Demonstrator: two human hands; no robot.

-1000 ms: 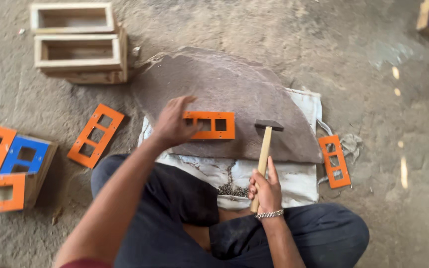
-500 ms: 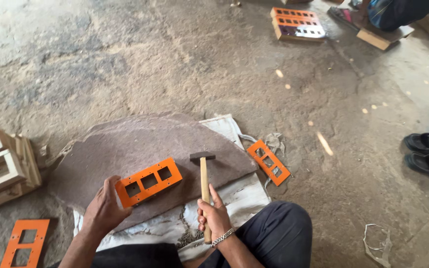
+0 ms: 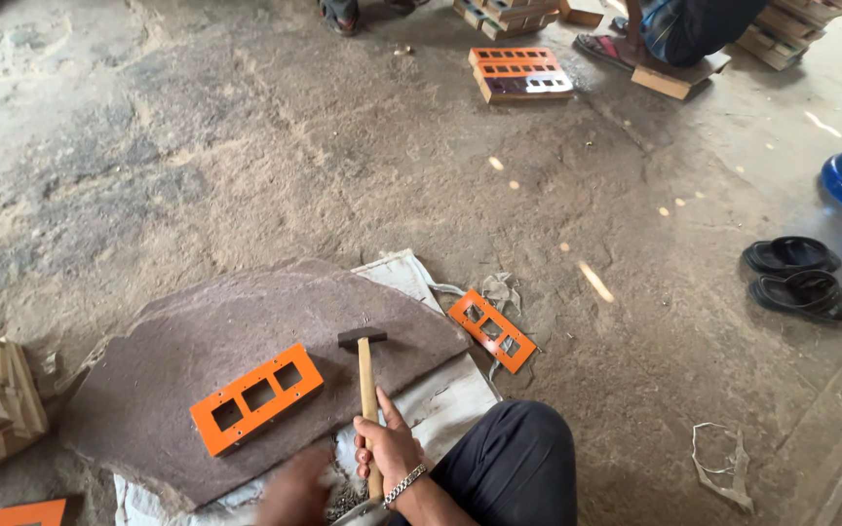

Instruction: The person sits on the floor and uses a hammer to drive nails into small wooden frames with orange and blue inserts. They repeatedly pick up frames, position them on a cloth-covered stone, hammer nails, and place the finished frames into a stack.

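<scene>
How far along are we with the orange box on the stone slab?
Done: the orange box lies assembled on the stone slab.
In hand: the right hand grips the hammer, head resting on the slab; the blurred left hand is off the box.
Left: another orange frame lies untouched on the floor.

An orange three-window faceplate (image 3: 256, 398) is lying on the grey-brown stone slab (image 3: 168, 351); the hammer (image 3: 365, 375) is showing a pale wooden handle and black head.

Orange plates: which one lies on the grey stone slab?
The three-window orange plate left of the hammer. The other orange plate lies on the dirt floor, right of the slab.
</scene>
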